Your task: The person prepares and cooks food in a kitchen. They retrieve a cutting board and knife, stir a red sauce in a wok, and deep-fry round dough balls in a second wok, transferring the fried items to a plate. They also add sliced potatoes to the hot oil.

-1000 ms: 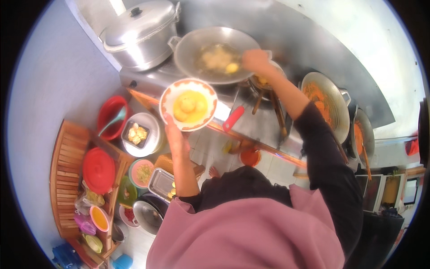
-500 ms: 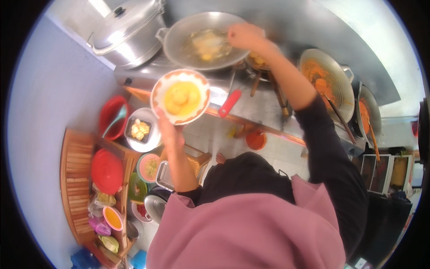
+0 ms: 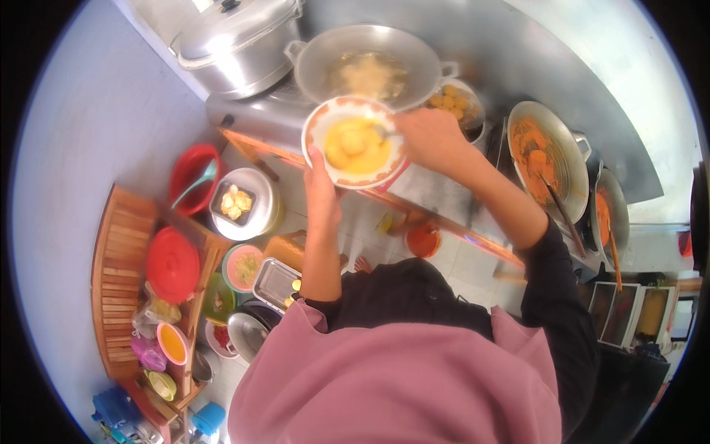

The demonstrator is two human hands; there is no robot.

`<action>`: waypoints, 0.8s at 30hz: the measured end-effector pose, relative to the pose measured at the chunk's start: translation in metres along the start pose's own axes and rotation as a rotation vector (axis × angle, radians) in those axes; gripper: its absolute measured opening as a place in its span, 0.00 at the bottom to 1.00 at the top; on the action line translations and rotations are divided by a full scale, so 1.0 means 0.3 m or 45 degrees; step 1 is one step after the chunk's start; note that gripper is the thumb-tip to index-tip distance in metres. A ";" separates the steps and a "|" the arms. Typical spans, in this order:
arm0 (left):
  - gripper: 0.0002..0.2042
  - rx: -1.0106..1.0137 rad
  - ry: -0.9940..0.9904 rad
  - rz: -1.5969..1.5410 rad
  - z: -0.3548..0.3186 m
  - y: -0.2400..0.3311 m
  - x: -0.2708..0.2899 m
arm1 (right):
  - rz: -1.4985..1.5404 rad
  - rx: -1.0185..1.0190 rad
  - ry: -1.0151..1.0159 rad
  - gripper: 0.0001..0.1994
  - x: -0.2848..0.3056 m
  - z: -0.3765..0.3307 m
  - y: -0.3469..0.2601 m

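My left hand grips the near left side of a white bowl with an orange-patterned rim. Inside are round yellow lumps in a yellow liquid that looks like beaten egg. A spoon dips into the bowl from the right, its handle closed in my right hand. Just beyond the bowl stands a large wok with pale food frying in oil. Behind my right hand, several browned balls sit in a container.
A big lidded pot stands far left on the stove. To the right are two woks with orange paste and long stirrers. Below left are a red basin, a tray of pale pieces and a wooden shelf.
My right hand has come back from over the wok to the bowl, with the spoon now in the egg. The left hand and bowl have shifted right, closer to the wok.
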State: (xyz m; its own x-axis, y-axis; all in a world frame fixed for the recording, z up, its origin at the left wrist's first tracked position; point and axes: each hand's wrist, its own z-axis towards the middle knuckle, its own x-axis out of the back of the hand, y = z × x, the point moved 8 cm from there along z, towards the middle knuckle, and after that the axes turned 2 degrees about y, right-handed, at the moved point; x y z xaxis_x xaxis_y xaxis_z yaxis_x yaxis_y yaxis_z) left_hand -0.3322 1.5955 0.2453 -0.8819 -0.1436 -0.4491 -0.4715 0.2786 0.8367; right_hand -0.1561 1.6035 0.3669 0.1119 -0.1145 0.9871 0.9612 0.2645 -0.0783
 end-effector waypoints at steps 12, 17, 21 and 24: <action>0.34 -0.102 -0.055 -0.113 -0.039 0.050 0.030 | 0.311 0.159 0.462 0.09 0.093 -0.145 -0.113; 0.35 -0.143 -0.044 -0.115 -0.051 0.074 0.047 | 0.228 0.338 0.475 0.11 0.174 -0.176 -0.150; 0.35 -0.138 -0.017 -0.105 -0.056 0.074 0.057 | 0.190 0.304 0.474 0.12 0.202 -0.134 -0.131; 0.34 -0.143 -0.025 -0.056 -0.055 0.074 0.055 | 0.082 0.308 0.539 0.12 0.192 -0.072 -0.145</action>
State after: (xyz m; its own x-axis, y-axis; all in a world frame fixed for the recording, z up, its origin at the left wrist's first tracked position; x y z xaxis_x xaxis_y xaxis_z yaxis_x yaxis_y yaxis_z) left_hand -0.3574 1.5836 0.2617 -0.8605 -0.1346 -0.4913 -0.5083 0.1640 0.8454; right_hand -0.1859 1.5646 0.4242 0.3102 -0.4564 0.8340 0.8685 0.4928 -0.0533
